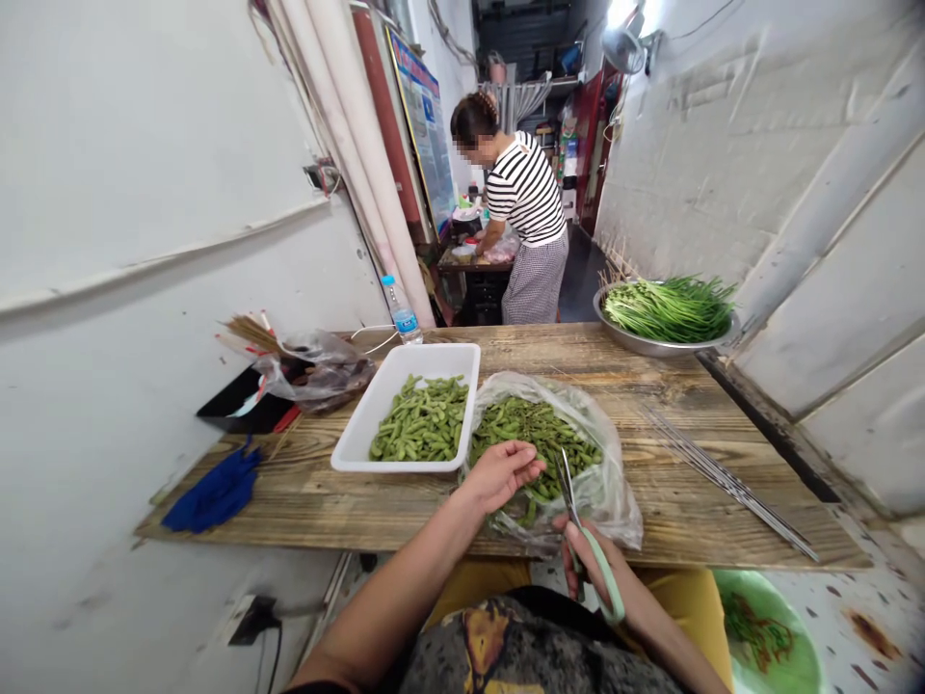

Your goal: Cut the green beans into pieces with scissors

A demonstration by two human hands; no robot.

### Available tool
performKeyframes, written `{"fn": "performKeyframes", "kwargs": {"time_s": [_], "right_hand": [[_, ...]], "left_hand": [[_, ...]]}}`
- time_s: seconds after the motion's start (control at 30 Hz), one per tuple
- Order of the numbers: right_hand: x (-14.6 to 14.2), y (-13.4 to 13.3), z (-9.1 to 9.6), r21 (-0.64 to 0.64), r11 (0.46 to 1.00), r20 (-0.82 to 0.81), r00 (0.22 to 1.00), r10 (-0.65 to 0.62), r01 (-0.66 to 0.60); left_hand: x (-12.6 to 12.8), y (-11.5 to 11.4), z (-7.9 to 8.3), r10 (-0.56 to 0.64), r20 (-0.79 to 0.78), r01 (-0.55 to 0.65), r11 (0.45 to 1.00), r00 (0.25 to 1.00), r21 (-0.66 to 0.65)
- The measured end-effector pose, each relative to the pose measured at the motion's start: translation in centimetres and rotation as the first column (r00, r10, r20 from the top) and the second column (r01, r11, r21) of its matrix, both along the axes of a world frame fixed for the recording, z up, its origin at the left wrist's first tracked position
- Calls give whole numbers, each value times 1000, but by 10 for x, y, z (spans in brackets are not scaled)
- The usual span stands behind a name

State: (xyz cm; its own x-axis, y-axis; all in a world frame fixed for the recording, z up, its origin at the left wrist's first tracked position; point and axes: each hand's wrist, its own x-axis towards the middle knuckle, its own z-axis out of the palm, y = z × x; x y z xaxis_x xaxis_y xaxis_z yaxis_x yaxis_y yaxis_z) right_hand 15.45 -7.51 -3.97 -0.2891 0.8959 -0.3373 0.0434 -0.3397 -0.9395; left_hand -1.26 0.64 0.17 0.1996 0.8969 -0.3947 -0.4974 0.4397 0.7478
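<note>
My left hand (502, 474) is closed in a pinch over the clear plastic bag (622, 482). A green edamame pod (539, 457) shows at its fingertips, mostly hidden by them. My right hand (589, 557) grips scissors (603, 569) with pale green handles. Their blades are parted and point up, just right of my left fingertips. Many edamame pods (535, 424) fill the open bag below both hands. Left of it stands a white plastic tub (353, 445) holding a heap of loose edamame pods (426, 419).
Metal skewers (729, 482) lie at right on the wooden table (672, 386). A metal bowl (669, 345) of green stalks, a water bottle (403, 313), a blue cloth (213, 492) and a black tray (242, 410) surround the work. A green basin (802, 646) is below. Behind, a person (531, 207) bends over another table.
</note>
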Motion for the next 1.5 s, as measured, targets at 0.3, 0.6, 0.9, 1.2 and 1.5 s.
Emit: {"fn": "performKeyframes", "kwargs": {"time_s": [0.3,0.6,0.9,1.2,1.5], "right_hand": [[-2,2,11,-4,1000,-3,1000,-13,13],[4,2,5,-44,999,51,999,-13,15],[-1,1,11,9,1000,18,1000,-13,13],[1,-1,0,-54,998,50,999,-22,25],[-3,0,-8,-34,998,-8,999,-52,52]], "left_hand": [[23,-18,-7,130,88,-127,991,988,-35],[28,-31,-8,143,23,-143,990,989,-16],[29,-34,-4,186,11,-186,983,982,-1],[29,-36,-9,169,-40,-168,985,985,22],[-61,11,17,707,-707,150,697,22,702]]}}
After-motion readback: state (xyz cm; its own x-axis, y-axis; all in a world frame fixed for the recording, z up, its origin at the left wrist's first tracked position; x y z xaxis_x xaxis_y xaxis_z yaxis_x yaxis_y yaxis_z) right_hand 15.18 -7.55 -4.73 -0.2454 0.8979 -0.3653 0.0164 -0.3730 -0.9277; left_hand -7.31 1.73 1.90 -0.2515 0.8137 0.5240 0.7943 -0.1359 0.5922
